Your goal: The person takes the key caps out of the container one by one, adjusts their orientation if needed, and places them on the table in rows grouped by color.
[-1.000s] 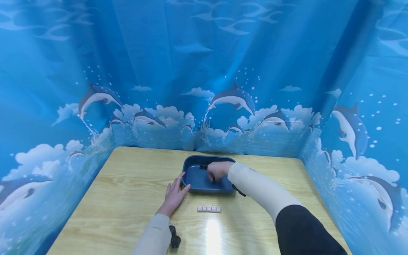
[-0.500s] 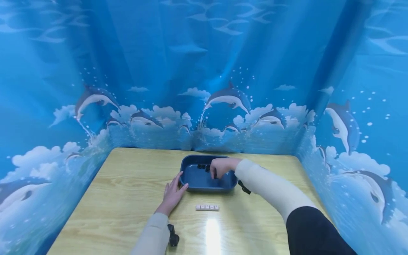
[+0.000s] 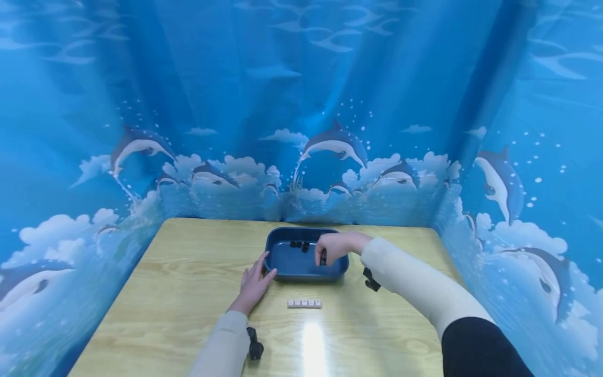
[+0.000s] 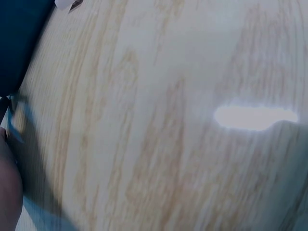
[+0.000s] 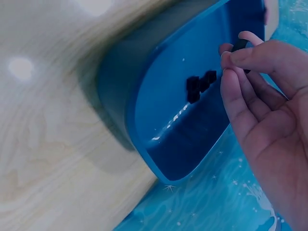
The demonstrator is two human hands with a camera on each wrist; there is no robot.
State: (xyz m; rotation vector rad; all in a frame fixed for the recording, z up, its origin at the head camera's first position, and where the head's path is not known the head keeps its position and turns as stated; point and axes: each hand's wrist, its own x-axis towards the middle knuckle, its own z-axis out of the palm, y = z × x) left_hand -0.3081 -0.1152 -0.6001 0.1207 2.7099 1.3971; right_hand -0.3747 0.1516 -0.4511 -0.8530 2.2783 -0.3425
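A dark blue rectangular tray (image 3: pixel 301 278) stands toward the back of the table. My left hand (image 3: pixel 254 285) rests at its front left corner, fingers fairly straight along the rim; only part of this hand shows in the left wrist view. Over the tray's right half, my right hand (image 3: pixel 333 247) pinches a small black block (image 3: pixel 323 257) between thumb and fingertips. The right wrist view shows that block partly covered by the fingers. Several similar black blocks (image 5: pixel 193 89) lie close together on the tray floor, near its back wall.
A short row of white tiles with tiny marks (image 3: pixel 304 303) lies on the wood-grain table (image 3: pixel 179 293) in front of the tray. Behind and on both sides hangs a blue dolphin-print curtain (image 3: pixel 216 125). Small black devices (image 3: pixel 255 344) sit at both wrists.
My right hand has moved right and up with a black block in its fingers, uncovering more of the blocks at the back. The left hand stays at the tray's corner.
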